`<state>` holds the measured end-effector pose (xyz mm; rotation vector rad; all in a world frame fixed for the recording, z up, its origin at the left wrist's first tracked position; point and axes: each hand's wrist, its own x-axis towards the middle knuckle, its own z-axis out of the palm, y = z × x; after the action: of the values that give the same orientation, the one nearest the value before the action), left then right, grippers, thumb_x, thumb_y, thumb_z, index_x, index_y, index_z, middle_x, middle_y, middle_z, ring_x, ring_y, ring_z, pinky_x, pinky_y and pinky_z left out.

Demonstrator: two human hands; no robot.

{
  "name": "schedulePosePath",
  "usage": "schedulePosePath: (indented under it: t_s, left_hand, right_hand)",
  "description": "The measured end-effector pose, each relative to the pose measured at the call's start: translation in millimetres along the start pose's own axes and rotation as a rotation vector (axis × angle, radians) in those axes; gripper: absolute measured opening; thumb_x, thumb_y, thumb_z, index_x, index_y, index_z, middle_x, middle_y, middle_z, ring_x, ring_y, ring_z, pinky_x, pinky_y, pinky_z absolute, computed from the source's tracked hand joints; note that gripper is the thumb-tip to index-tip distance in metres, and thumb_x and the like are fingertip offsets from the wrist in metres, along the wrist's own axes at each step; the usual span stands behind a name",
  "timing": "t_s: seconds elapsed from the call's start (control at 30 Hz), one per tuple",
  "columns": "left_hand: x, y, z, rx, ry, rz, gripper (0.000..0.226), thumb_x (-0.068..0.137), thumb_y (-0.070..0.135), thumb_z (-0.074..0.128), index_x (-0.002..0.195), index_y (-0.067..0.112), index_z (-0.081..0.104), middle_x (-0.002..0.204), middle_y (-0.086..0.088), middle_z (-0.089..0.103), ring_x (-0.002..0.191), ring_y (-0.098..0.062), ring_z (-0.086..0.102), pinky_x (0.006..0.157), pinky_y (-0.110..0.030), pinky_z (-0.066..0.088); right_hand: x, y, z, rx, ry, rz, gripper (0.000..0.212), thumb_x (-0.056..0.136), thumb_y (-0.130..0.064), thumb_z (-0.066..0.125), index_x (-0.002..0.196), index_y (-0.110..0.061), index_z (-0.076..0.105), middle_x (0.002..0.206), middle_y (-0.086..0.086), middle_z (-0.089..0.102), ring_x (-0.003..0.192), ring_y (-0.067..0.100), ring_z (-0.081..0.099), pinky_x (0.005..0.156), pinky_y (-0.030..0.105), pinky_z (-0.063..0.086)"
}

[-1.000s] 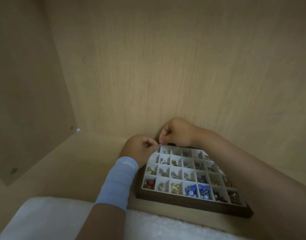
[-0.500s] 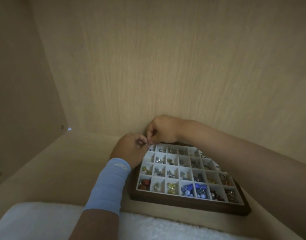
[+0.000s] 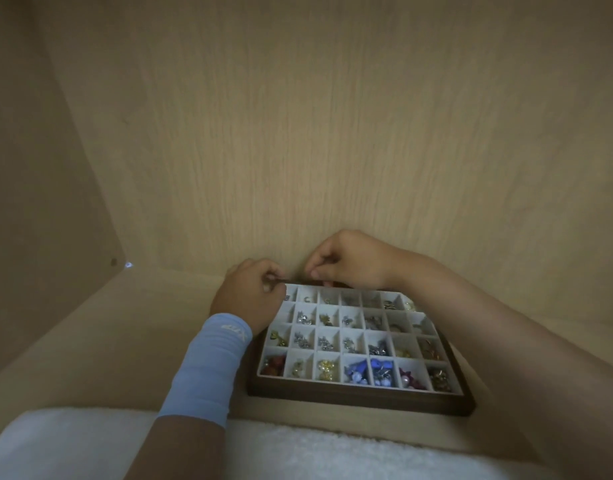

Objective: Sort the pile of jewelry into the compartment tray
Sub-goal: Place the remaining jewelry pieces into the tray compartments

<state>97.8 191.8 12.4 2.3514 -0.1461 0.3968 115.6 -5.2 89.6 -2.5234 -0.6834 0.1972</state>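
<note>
Site: the compartment tray (image 3: 360,398), a dark wooden frame around a white grid, is lying flat on the pale wooden surface (image 3: 125,341) at 5 o'clock from the centre of the view. Its far edge is sitting near the back panel (image 3: 298,133).

Contents: sorted jewelry is filling most cells.
- Along the 6 o'clock row, red beads (image 3: 273,365) are occupying the cell at the 7 o'clock corner.
- Gold pieces (image 3: 327,368) are lying two cells to their right, with blue pieces (image 3: 360,370) in the next cell.
- Silver pieces (image 3: 303,339) are showing in the middle rows.
- Finer detail is too small to read.

Left hand (image 3: 249,299): it is working at the tray's 10 o'clock corner with its fingers curled in. The thumb and forefinger are pinching a small thin piece (image 3: 280,280) just above the corner cell. A light blue sleeve (image 3: 211,365) is covering the wrist.

Right hand (image 3: 353,261): it is hovering over the tray's 12 o'clock edge, just apart from the left hand. Its fingers are curled and the thumb tip is pressing toward the forefinger. Whether anything is held between them cannot be told. The right forearm is crossing the tray's 3 o'clock side and hiding some of the cells there.

Surroundings: a white fluffy cloth (image 3: 298,452) is lying along the 6 o'clock edge of the view, under both forearms. A side panel (image 3: 28,202) is closing the space at 9 o'clock.
</note>
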Motion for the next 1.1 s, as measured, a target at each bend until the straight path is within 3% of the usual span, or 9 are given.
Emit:
schedulePosePath:
  t_s: [0.1, 0.2, 0.33, 0.43, 0.57, 0.73, 0.93, 1.0, 1.1]
  left_hand:
    - [-2.7, 21.0, 0.0, -0.038, 0.011, 0.094, 0.022, 0.083, 0.02, 0.063, 0.083, 0.042, 0.06, 0.088, 0.018, 0.056, 0.098, -0.017, 0.058, 0.09, -0.037, 0.049]
    - [-7.8, 50.6, 7.1, -0.065, -0.049, 0.185, 0.02, 0.086, 0.021, 0.063, 0.086, 0.041, 0.064, 0.089, 0.018, 0.058, 0.092, -0.009, 0.057, 0.085, -0.029, 0.048]
    - [-22.5, 102.5, 29.4, -0.075, -0.237, 0.268, 0.013, 0.09, 0.024, 0.062, 0.094, 0.032, 0.071, 0.092, 0.018, 0.06, 0.085, 0.003, 0.054, 0.078, -0.017, 0.042]
    - [-32.9, 135.1, 53.9, -0.082, -0.369, 0.313, 0.015, 0.093, 0.027, 0.059, 0.1, 0.031, 0.072, 0.098, 0.019, 0.062, 0.091, 0.0, 0.056, 0.081, -0.017, 0.044]
    - [-37.8, 156.7, 89.8, 0.064, -0.426, 0.361, 0.016, 0.087, 0.038, 0.064, 0.102, 0.036, 0.071, 0.107, 0.016, 0.06, 0.108, -0.009, 0.05, 0.096, -0.031, 0.044]
    - [-46.4, 157.7, 113.7, 0.268, -0.45, 0.379, 0.043, 0.08, 0.055, 0.062, 0.12, 0.041, 0.061, 0.135, 0.016, 0.043, 0.131, -0.011, 0.028, 0.111, -0.032, 0.024]
    - [-45.8, 152.1, 118.6, 0.261, -0.439, 0.382, 0.043, 0.075, 0.047, 0.061, 0.118, 0.042, 0.057, 0.137, 0.018, 0.04, 0.132, -0.011, 0.028, 0.11, -0.035, 0.029]
    - [-47.0, 150.8, 119.0, 0.237, -0.434, 0.39, 0.043, 0.079, 0.045, 0.062, 0.122, 0.04, 0.057, 0.136, 0.017, 0.041, 0.131, -0.01, 0.028, 0.111, -0.035, 0.028]
    - [-47.9, 149.4, 119.8, 0.213, -0.393, 0.411, 0.04, 0.081, 0.045, 0.063, 0.12, 0.039, 0.058, 0.131, 0.017, 0.047, 0.126, -0.009, 0.032, 0.11, -0.035, 0.03]
  right_hand:
    - [-42.9, 13.8, -25.0, 0.077, 0.107, 0.063, 0.012, 0.092, -0.022, 0.069, 0.101, -0.024, 0.077, 0.086, -0.01, 0.075, 0.078, -0.005, 0.068, 0.073, 0.011, 0.048]
    - [-90.9, 40.6, -46.2, 0.168, 0.243, 0.132, 0.01, 0.092, -0.012, 0.069, 0.097, -0.015, 0.077, 0.078, -0.006, 0.072, 0.055, -0.009, 0.06, 0.057, 0.006, 0.042]
    - [-149.2, 86.6, -54.9, 0.17, 0.285, 0.301, 0.007, 0.09, -0.009, 0.071, 0.089, -0.012, 0.077, 0.082, 0.019, 0.073, 0.043, 0.005, 0.051, 0.048, 0.019, 0.044]
    - [-168.2, 112.6, -51.5, 0.07, 0.176, 0.41, 0.011, 0.087, -0.01, 0.074, 0.086, -0.02, 0.077, 0.074, 0.005, 0.072, 0.043, 0.009, 0.052, 0.054, 0.025, 0.048]
    - [-170.5, 126.2, -40.6, 0.109, 0.122, 0.435, 0.015, 0.082, -0.009, 0.077, 0.081, -0.025, 0.076, 0.065, -0.01, 0.067, 0.046, -0.004, 0.054, 0.053, 0.016, 0.045]
    - [-163.4, 132.0, -25.0, 0.093, 0.043, 0.462, 0.021, 0.068, -0.023, 0.09, 0.083, -0.025, 0.075, 0.076, -0.009, 0.07, 0.07, 0.004, 0.063, 0.072, 0.021, 0.05]
    - [-161.0, 137.4, -24.1, 0.091, 0.063, 0.425, 0.014, 0.072, -0.023, 0.087, 0.084, -0.022, 0.08, 0.077, -0.009, 0.075, 0.073, 0.004, 0.067, 0.079, 0.024, 0.053]
    - [-162.1, 139.1, -25.1, 0.104, 0.076, 0.424, 0.006, 0.079, -0.027, 0.083, 0.081, -0.022, 0.08, 0.074, -0.007, 0.074, 0.069, 0.007, 0.066, 0.073, 0.026, 0.054]
    - [-165.2, 140.6, -26.2, 0.125, 0.108, 0.436, 0.018, 0.09, -0.027, 0.072, 0.08, -0.012, 0.077, 0.057, -0.008, 0.066, 0.05, 0.003, 0.056, 0.054, 0.018, 0.047]
